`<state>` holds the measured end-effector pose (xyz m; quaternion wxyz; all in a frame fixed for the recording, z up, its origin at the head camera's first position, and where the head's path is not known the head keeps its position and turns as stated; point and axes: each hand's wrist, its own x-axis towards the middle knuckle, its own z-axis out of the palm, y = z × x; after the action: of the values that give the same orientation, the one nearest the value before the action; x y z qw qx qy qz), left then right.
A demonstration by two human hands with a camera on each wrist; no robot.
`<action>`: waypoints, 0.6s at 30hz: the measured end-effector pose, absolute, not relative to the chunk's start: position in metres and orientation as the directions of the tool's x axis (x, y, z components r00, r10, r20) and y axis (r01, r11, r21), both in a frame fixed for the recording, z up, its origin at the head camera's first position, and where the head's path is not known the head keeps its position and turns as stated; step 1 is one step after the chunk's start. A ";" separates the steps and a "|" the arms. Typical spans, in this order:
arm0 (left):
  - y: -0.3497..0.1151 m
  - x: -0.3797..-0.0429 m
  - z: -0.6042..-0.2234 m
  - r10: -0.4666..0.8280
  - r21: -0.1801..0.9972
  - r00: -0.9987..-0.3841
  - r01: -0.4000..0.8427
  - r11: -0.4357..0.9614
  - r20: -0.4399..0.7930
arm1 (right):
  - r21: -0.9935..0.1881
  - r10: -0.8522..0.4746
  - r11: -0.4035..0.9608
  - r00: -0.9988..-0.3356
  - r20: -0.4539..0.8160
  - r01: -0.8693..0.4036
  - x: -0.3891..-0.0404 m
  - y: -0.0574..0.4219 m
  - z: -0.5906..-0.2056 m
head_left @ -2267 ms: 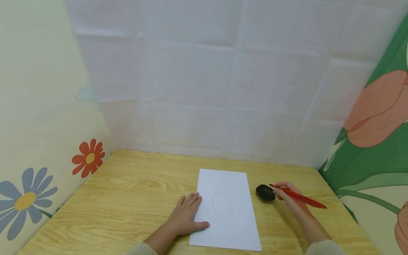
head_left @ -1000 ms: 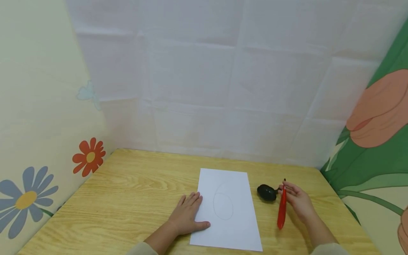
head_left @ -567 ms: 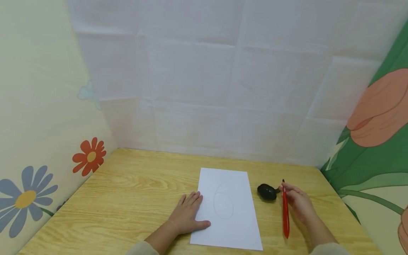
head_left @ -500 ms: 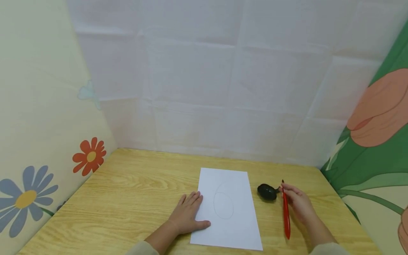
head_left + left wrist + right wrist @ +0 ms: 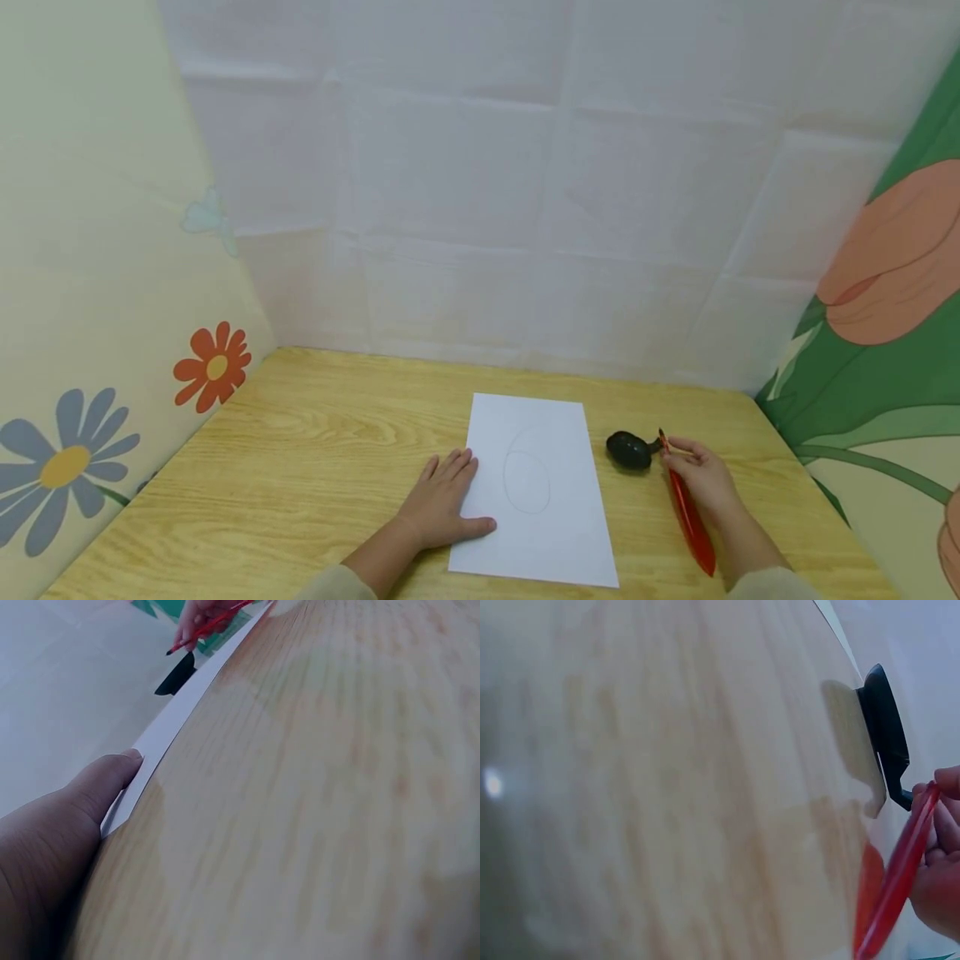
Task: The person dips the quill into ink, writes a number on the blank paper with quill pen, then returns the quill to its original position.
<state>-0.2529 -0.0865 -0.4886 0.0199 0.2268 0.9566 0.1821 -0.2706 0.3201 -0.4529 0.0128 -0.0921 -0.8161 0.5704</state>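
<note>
My left hand (image 5: 441, 510) lies flat with spread fingers on the left side of a white sheet of paper (image 5: 567, 533). The thumb shows at the sheet's edge in the left wrist view. Faint thin lines on the paper form an oval with a curve above it. To the right, my right hand (image 5: 703, 475) pinches a slim red pencil (image 5: 686, 517) near its dark tip; its far end slants down toward me and looks blurred. Just left of those fingertips is a glossy black, spoon-like thing (image 5: 885, 716) with an oval body, its bent stem reaching toward the fingers.
The wood-grain table (image 5: 315, 450) runs back to a creased white cloth (image 5: 450, 208). A flower-patterned panel (image 5: 97, 275) stands on the left. Another panel (image 5: 900, 375), with large leaves and tulips, stands on the right.
My right hand has shifted slightly right from the black thing, whose stem now shows. The pencil's far end swung from right to front, then partly back right. The left hand stays put.
</note>
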 end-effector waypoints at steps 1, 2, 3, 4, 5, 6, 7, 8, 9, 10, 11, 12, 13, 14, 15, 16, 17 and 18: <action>-0.087 -0.253 -0.489 0.443 0.358 -0.895 0.429 0.829 0.048 | -0.927 0.163 0.353 -0.984 -0.072 0.126 -0.271 0.321 -0.454; -0.087 -0.253 -0.489 0.442 0.358 -0.896 0.428 0.830 0.047 | -0.916 0.169 0.382 -0.984 -0.061 0.122 -0.272 0.322 -0.456; -0.087 -0.253 -0.488 0.443 0.359 -0.895 0.430 0.828 0.051 | -0.903 0.173 0.414 -0.984 -0.044 0.113 -0.273 0.322 -0.458; -0.087 -0.253 -0.488 0.443 0.359 -0.895 0.431 0.828 0.051 | -0.887 0.181 0.452 -0.983 -0.012 0.094 -0.274 0.322 -0.460; -0.086 -0.253 -0.488 0.443 0.360 -0.895 0.430 0.828 0.051 | -0.867 0.183 0.491 -0.983 0.007 0.085 -0.274 0.323 -0.462; -0.086 -0.252 -0.488 0.442 0.361 -0.895 0.429 0.828 0.050 | -0.848 0.185 0.524 -0.982 0.024 0.078 -0.275 0.323 -0.463; -0.086 -0.252 -0.487 0.443 0.361 -0.895 0.430 0.828 0.050 | -0.829 0.184 0.555 -0.982 0.042 0.069 -0.276 0.323 -0.464; -0.086 -0.252 -0.487 0.442 0.362 -0.896 0.427 0.828 0.047 | -0.812 0.186 0.580 -0.981 0.054 0.065 -0.276 0.323 -0.464; -0.086 -0.252 -0.487 0.442 0.362 -0.896 0.427 0.829 0.045 | -0.796 0.185 0.603 -0.981 0.065 0.061 -0.276 0.322 -0.465; -0.086 -0.252 -0.487 0.441 0.361 -0.896 0.425 0.830 0.042 | -0.783 0.185 0.619 -0.980 0.071 0.060 -0.277 0.321 -0.465; -0.086 -0.252 -0.487 0.440 0.359 -0.897 0.425 0.831 0.043 | -0.768 0.179 0.637 -0.982 0.065 0.065 -0.277 0.320 -0.465; -0.086 -0.252 -0.487 0.441 0.358 -0.897 0.425 0.831 0.042 | -0.753 0.182 0.654 -0.981 0.068 0.070 -0.277 0.319 -0.464; -0.086 -0.252 -0.487 0.441 0.356 -0.896 0.426 0.832 0.042 | -0.738 0.184 0.671 -0.980 0.070 0.074 -0.277 0.318 -0.463; -0.086 -0.252 -0.487 0.441 0.355 -0.896 0.426 0.832 0.042 | -0.722 0.185 0.687 -0.980 0.070 0.078 -0.278 0.317 -0.463; -0.086 -0.252 -0.486 0.442 0.353 -0.896 0.427 0.832 0.043 | -0.711 0.183 0.699 -0.981 0.068 0.081 -0.278 0.317 -0.463; -0.086 -0.252 -0.486 0.442 0.352 -0.896 0.428 0.832 0.044 | -0.702 0.184 0.707 -0.981 0.067 0.084 -0.278 0.316 -0.463; -0.086 -0.252 -0.485 0.443 0.352 -0.895 0.429 0.832 0.045 | -0.693 0.185 0.715 -0.981 0.066 0.089 -0.279 0.316 -0.463; -0.086 -0.252 -0.485 0.443 0.354 -0.896 0.428 0.831 0.044 | -0.686 0.185 0.722 -0.981 0.064 0.092 -0.280 0.316 -0.463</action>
<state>-0.2520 -0.0863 -0.4855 0.0200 0.2276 0.9567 0.1801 -0.2795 0.3159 -0.4632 0.0639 -0.0748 -0.9257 0.3652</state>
